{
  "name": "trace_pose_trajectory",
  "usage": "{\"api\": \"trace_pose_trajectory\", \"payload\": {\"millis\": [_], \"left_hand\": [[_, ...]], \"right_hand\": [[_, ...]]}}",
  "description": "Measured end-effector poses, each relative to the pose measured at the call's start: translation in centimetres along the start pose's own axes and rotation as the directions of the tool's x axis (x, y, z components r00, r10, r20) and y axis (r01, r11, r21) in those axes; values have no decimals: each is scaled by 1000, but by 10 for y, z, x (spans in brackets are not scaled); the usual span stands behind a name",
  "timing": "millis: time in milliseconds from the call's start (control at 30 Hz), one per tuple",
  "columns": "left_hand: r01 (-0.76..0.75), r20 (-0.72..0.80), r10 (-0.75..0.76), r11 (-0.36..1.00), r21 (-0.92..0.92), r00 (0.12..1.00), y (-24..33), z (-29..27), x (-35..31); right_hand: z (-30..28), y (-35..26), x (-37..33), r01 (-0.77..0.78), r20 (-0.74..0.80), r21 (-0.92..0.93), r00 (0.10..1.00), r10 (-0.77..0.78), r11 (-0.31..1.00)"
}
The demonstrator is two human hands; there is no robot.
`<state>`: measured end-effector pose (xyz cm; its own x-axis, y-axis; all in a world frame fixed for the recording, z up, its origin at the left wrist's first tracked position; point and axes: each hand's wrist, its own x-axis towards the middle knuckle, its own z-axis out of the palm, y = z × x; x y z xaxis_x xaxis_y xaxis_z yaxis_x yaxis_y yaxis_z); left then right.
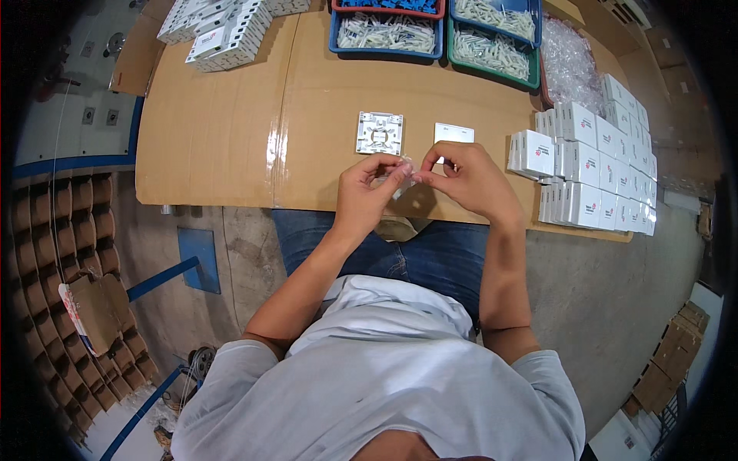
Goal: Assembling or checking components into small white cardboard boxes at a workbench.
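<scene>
My left hand (367,194) and my right hand (475,184) meet just above the table's near edge. Both pinch a small clear plastic bag (403,187) between thumb and fingers. What the bag contains, if anything, is too small to tell. Beyond my left hand lies a square white plastic housing (380,134) with a round opening at its middle. A flat white piece (453,134) rests on the table behind my right hand, which partly covers it.
Cardboard covers the table (215,131). At the back, a blue tray (386,54) and a green tray (492,71) hold small pale parts. Clear plastic bags (569,61) are heaped at back right. White boxes stand stacked at right (588,165); white units are piled at back left (231,34).
</scene>
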<state>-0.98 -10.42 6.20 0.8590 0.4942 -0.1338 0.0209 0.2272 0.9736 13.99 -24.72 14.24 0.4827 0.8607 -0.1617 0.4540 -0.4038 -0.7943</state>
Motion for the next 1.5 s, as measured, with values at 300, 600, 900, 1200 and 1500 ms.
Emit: {"api": "trace_pose_trajectory", "payload": {"millis": [300, 600, 900, 1200, 1500], "left_hand": [[-100, -90, 87, 984, -149, 992, 20, 4, 3], [-138, -95, 126, 982, -126, 987, 22, 15, -5], [-109, -91, 102, 991, -81, 991, 22, 12, -5], [-82, -82, 75, 993, -86, 994, 35, 15, -8], [-56, -68, 49, 993, -105, 996, 22, 10, -2]], "right_hand": [[21, 13, -6, 21, -243, 501, 963, 117, 865], [36, 6, -10, 17, -202, 574, 972, 121, 819], [35, 7, -12, -21, -192, 587, 968, 164, 809], [37, 14, -11, -21, -197, 600, 965, 173, 799], [36, 17, -9, -19, -188, 589, 969, 160, 808]]}}
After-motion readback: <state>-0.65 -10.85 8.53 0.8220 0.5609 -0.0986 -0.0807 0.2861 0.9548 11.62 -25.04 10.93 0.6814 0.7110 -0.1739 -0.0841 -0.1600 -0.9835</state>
